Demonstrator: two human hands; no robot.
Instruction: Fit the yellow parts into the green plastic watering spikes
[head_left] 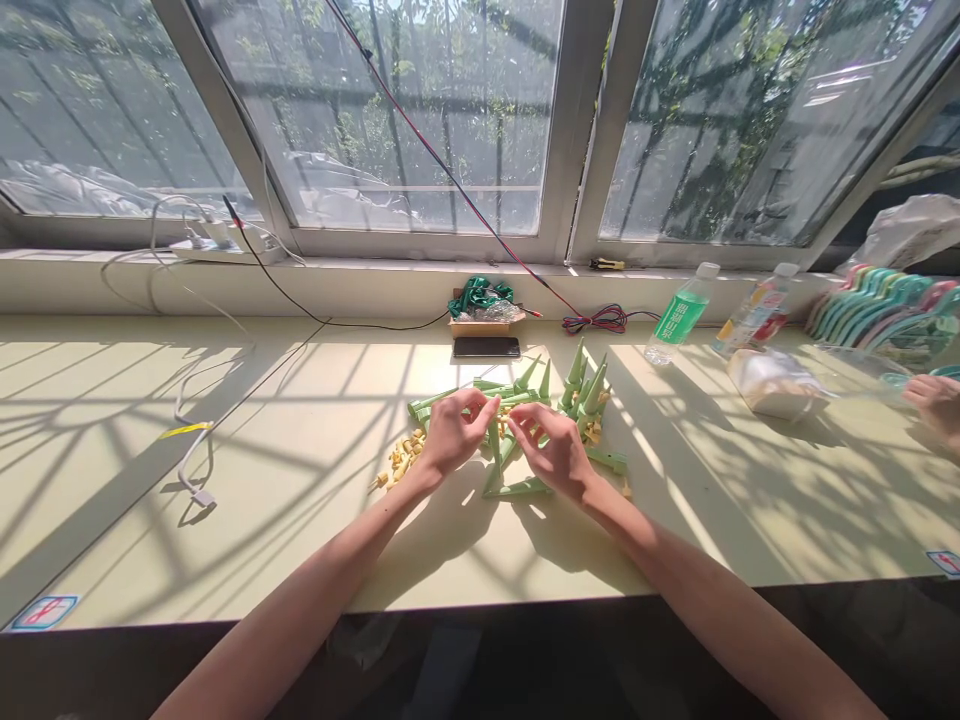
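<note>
My left hand (456, 432) is closed in a pinch, with a slim green tapered plastic piece (494, 442) hanging from its fingertips. Close beside it, my right hand (553, 448) is pinched too; whatever lies between those fingertips is too small to make out. Around both hands lies a pile of green plastic parts, among them upright pointed cones (574, 374) and a tube (606, 459) at the right. Small yellow peg-like pieces (403, 456) are heaped left of my left hand, and more show under the green parts.
Behind the pile lie a black phone (486, 347) and a small box (480, 327) with green material. To the right stand a green-labelled bottle (679, 315), another bottle (757, 308) and stacked hangers (885, 312). Another person's hand (937, 405) shows far right. A white cable (196, 490) lies left.
</note>
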